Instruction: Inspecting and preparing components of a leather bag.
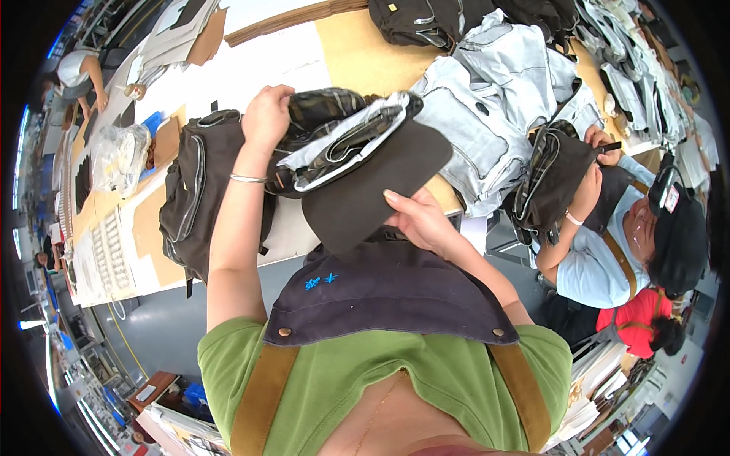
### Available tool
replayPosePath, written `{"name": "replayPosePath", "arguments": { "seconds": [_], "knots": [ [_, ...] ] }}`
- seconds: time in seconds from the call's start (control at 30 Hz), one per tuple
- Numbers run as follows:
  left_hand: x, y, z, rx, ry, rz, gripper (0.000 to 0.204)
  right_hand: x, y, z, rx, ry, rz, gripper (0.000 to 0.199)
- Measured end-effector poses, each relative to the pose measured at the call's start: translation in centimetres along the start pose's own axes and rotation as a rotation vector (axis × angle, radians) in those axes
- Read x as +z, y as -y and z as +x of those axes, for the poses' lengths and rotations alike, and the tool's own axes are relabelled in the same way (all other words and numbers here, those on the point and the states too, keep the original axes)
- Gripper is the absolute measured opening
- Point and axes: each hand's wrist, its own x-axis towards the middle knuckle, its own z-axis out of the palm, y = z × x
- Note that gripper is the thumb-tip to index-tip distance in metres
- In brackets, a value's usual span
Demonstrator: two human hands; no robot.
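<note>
A dark bag with a camouflage outside and a pale grey lining is held up in front of my chest. My left hand, with a thin bangle on the wrist, grips its upper left end. At the lower edge of the bag's flat dark flap my right hand holds on, fingers spread along the fabric. Another dark bag lies on the table just left of my left arm.
Pale grey bags and dark bags are piled on the table behind. A person in a black cap at my right handles a dark bag. Cardboard and paper sheets lie at the left.
</note>
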Motion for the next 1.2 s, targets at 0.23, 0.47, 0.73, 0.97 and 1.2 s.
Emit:
{"name": "replayPosePath", "arguments": {
  "seconds": [0.23, 0.47, 0.73, 0.97, 1.2],
  "knots": [
    [-3.8, -8.5, -5.0, 0.349, 0.601, -0.566, 0.046, 0.7, -2.0, 0.3, -0.079, 0.167, -0.676, 0.035],
    [-0.8, -5.2, -8.7, 0.221, 0.517, -0.464, 0.021, -1.6, 2.5, 0.3, 0.140, 0.386, -0.988, 0.033],
    [0.2, -4.2, -9.3, 0.119, 0.534, -0.654, 0.021, -7.6, 3.1, 4.9, -0.708, -0.545, -1.608, 0.033],
    [-2.8, -3.7, -7.5, 0.009, 0.287, -0.840, 0.019, -6.0, 2.5, 4.5, -0.324, -0.323, -1.173, 0.018],
    [-3.7, -3.4, -5.0, 0.262, 0.126, -0.434, 0.023, -3.5, 6.6, 2.1, 0.133, -0.417, -0.790, 0.018]
  ]
}}
